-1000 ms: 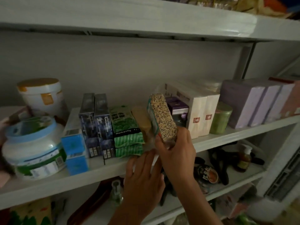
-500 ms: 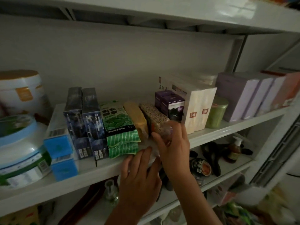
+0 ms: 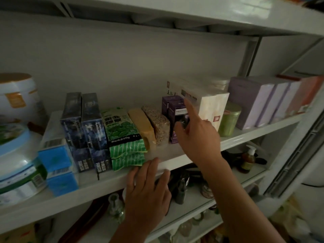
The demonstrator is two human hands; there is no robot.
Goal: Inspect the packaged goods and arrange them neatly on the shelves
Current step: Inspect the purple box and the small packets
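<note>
A brick-shaped pack of speckled grains (image 3: 160, 123) stands on the white shelf (image 3: 87, 188), between a yellow pack (image 3: 142, 123) and a dark purple box (image 3: 172, 104). My right hand (image 3: 198, 135) is in front of the purple box. Its index finger points up and touches the box's upper right corner, beside the white boxes (image 3: 208, 104); it holds nothing. My left hand (image 3: 149, 188) rests with relaxed fingers on the shelf's front edge, just below the green packs (image 3: 121, 127).
Dark blue boxes (image 3: 93, 123), light blue boxes (image 3: 56, 158) and large tubs (image 3: 17, 155) fill the shelf's left part. A green jar (image 3: 228, 120) and lilac boxes (image 3: 252, 100) stand to the right. A pump bottle (image 3: 248, 160) and dark items sit on the shelf below.
My right hand set the speckled grain pack down beside the yellow pack, let go of it, and moved right to the purple box. My left hand stayed on the shelf edge.
</note>
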